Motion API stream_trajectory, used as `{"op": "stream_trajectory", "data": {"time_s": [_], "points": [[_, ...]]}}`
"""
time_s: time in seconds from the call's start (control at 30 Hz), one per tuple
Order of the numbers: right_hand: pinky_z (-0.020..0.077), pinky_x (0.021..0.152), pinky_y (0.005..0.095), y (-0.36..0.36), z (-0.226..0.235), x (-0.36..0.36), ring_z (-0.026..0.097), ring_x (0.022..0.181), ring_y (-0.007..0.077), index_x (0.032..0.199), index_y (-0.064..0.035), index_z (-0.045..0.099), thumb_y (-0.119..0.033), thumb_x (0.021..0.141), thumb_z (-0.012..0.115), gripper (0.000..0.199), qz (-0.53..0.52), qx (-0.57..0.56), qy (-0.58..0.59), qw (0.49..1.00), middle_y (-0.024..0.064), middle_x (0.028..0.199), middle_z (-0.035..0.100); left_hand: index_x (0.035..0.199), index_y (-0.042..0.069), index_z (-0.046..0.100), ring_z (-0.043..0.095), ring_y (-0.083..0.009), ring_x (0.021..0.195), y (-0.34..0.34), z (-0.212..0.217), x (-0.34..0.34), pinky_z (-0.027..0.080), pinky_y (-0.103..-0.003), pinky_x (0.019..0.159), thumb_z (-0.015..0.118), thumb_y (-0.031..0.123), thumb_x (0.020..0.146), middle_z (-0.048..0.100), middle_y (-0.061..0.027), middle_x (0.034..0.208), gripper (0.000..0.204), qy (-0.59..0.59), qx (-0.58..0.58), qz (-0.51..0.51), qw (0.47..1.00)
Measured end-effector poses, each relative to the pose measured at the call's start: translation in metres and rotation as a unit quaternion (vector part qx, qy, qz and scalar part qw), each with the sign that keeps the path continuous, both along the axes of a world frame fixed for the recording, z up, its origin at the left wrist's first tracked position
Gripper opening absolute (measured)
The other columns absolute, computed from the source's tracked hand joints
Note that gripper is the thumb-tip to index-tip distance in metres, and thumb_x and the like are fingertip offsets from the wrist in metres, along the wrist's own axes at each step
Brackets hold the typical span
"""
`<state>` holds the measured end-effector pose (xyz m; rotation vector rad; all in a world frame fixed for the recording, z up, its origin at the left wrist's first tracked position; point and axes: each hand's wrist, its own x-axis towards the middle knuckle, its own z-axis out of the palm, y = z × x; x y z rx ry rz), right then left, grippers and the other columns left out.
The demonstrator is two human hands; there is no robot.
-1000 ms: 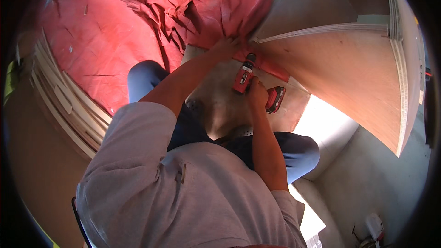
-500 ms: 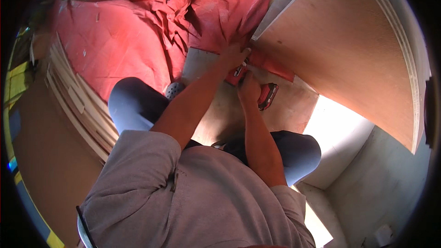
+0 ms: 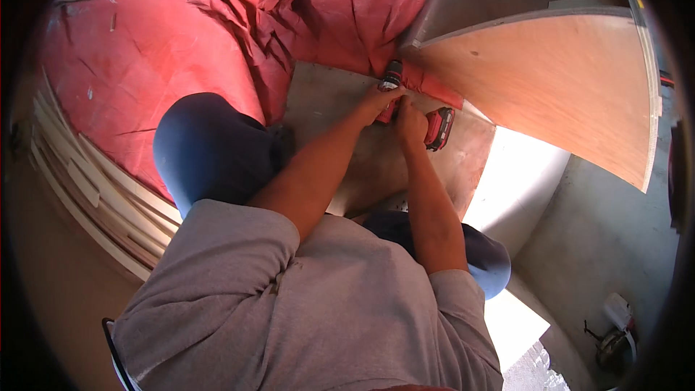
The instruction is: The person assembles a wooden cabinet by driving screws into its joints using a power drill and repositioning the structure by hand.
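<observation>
Apparently we are mid-work: our right hand [image 3: 412, 127] clasps the red drill [image 3: 388, 114], our left hand [image 3: 377, 101] wraps it behind the chuck [image 3: 393, 69], over the brown board [image 3: 311, 98] near the plywood panel [image 3: 550, 80]; no finished result shows, and we cannot tell what remains

Holding a drill [image 3: 386, 114] in both hands over a board [image 3: 326, 94]
Gripping with right hand [image 3: 413, 123] beside the battery [image 3: 440, 129] and left hand [image 3: 376, 101] just behind the chuck [image 3: 393, 70]; facing a red tarp [image 3: 152, 65], with strips [image 3: 87, 185] at left and a panel [image 3: 550, 80] at right.
</observation>
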<state>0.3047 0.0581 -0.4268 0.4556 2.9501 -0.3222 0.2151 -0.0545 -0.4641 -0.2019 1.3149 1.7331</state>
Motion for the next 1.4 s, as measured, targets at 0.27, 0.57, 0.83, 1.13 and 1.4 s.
{"op": "stream_trajectory", "data": {"time_s": [0.27,0.57,0.83,1.13,1.4], "points": [[0.0544,0.068,0.0534,-0.015,0.011,-0.016,0.070,0.083,0.0413,0.105,-0.0058,0.054,-0.016,0.093,0.051,0.016,-0.031,0.015,-0.018,0.999,0.0223,0.090,0.070,0.105,-0.004,0.058,0.061,-0.0140,0.083,0.000,0.003,0.013,0.052,-0.031,0.071,0.085,0.039,0.076,0.062,-0.0072,0.095,0.058,0.108,-0.122,0.125,0.979],[0.0516,0.074,0.0566,-0.006,0.009,-0.025,0.068,0.091,0.0445,0.111,-0.0065,0.053,-0.021,0.092,0.054,0.024,-0.029,-0.001,-0.048,0.998,0.0241,0.097,0.069,0.106,-0.002,0.057,0.060,-0.0168,0.083,0.008,-0.003,0.006,0.051,-0.033,0.074,0.082,0.037,0.078,0.061,-0.0079,0.096,0.055,0.088,-0.052,0.168,0.980],[0.0542,0.070,0.0544,-0.020,0.007,-0.025,0.069,0.085,0.0435,0.106,-0.0043,0.051,-0.019,0.091,0.057,0.022,-0.069,-0.001,-0.039,0.997,0.0237,0.094,0.069,0.109,-0.001,0.062,0.065,-0.0211,0.088,0.001,0.011,-0.003,0.051,-0.035,0.079,0.079,0.042,0.081,0.067,-0.0125,0.098,0.054,0.134,-0.173,0.101,0.970],[0.0551,0.069,0.0526,-0.019,0.013,-0.026,0.070,0.083,0.0422,0.102,-0.0044,0.054,-0.017,0.089,0.059,0.019,-0.047,0.030,-0.043,0.998,0.0229,0.093,0.068,0.109,0.000,0.064,0.067,-0.0279,0.089,0.000,0.021,0.005,0.051,-0.039,0.080,0.076,0.045,0.082,0.069,-0.0167,0.098,0.053,0.161,-0.175,0.132,0.962],[0.0553,0.070,0.0530,-0.014,0.004,-0.024,0.070,0.082,0.0423,0.103,-0.0044,0.055,-0.018,0.089,0.059,0.020,-0.044,0.017,-0.030,0.998,0.0232,0.092,0.068,0.108,0.001,0.064,0.067,-0.0295,0.089,0.004,0.020,0.004,0.051,-0.040,0.079,0.077,0.048,0.080,0.070,-0.0172,0.098,0.056,0.165,-0.204,0.137,0.955]]}}
